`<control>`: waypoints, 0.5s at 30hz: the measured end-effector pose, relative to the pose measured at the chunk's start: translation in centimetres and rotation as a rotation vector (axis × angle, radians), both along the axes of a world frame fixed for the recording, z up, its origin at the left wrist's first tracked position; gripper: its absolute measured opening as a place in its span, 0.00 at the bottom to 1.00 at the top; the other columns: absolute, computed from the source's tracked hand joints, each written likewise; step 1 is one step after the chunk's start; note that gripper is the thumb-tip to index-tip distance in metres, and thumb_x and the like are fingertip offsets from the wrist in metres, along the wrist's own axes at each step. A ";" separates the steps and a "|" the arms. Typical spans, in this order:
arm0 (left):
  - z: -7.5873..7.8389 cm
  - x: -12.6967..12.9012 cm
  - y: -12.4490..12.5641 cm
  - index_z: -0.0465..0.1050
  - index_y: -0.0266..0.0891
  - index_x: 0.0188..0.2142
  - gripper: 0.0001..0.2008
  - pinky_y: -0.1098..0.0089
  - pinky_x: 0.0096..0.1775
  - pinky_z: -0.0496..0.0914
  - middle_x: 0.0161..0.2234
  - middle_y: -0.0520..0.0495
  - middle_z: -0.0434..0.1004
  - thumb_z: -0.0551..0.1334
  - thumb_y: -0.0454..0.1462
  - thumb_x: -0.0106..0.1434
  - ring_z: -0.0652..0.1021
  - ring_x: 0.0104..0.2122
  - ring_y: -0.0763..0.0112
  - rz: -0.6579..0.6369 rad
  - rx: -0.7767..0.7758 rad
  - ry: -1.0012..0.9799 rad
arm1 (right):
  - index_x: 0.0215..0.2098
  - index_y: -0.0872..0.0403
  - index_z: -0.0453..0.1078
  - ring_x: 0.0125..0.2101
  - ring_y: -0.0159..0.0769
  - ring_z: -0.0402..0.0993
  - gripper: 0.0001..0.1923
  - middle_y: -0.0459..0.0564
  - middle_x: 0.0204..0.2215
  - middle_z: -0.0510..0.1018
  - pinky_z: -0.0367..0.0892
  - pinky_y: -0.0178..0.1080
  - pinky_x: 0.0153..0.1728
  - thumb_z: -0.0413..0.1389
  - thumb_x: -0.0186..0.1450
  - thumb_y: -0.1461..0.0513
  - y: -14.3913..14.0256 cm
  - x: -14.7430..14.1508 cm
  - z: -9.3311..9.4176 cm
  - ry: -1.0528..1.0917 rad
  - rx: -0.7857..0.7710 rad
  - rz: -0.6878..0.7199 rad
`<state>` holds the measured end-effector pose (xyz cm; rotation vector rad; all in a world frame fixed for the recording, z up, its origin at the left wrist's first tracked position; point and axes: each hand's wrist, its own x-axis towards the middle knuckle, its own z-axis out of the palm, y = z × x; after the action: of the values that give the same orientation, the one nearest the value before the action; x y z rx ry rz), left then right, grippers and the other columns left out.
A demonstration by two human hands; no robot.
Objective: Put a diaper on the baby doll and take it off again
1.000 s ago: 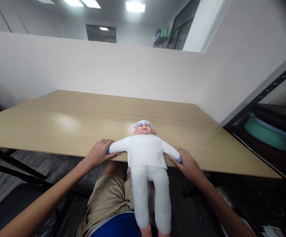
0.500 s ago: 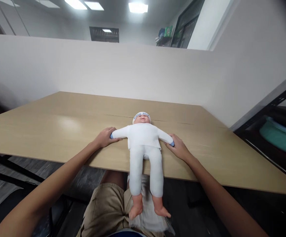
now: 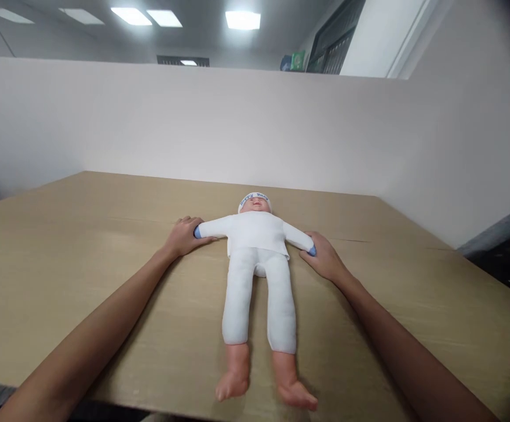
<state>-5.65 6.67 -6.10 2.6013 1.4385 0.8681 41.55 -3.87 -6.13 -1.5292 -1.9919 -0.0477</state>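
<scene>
Left hand (image 3: 184, 235), right hand (image 3: 325, 259) clamped on doll (image 3: 257, 258) sleeve ends (arms outstretched), doll flat on table (image 3: 61, 264).

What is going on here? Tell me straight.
A person has a baby doll laid face up on a wooden table, arms spread wide. The left hand grips the end of one doll arm and the right hand grips the other. The doll wears a white outfit and a white cap with blue lettering, and its bare feet lie near the table's front edge. A white partition wall stands behind the table.
</scene>
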 end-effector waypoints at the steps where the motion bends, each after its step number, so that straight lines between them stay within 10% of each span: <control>1: -0.2 0.2 1.2 0.77 0.40 0.47 0.34 0.54 0.53 0.67 0.45 0.38 0.84 0.63 0.68 0.63 0.77 0.47 0.48 0.016 0.028 0.005 | 0.53 0.54 0.70 0.47 0.53 0.76 0.20 0.58 0.48 0.80 0.70 0.50 0.49 0.56 0.64 0.57 1.0 0.3 -0.1 -0.010 0.010 -0.005; 15: -1.9 1.0 8.8 0.70 0.40 0.60 0.34 0.50 0.58 0.66 0.57 0.38 0.78 0.64 0.61 0.67 0.75 0.55 0.46 0.002 0.030 -0.082 | 0.61 0.58 0.70 0.51 0.60 0.75 0.27 0.64 0.54 0.79 0.68 0.55 0.54 0.54 0.68 0.53 10.1 2.5 -1.2 -0.118 0.069 -0.041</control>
<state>-4.61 15.47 -8.04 2.5532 1.4178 0.9925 44.08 6.19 -7.32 -1.5552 -2.0278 -0.2267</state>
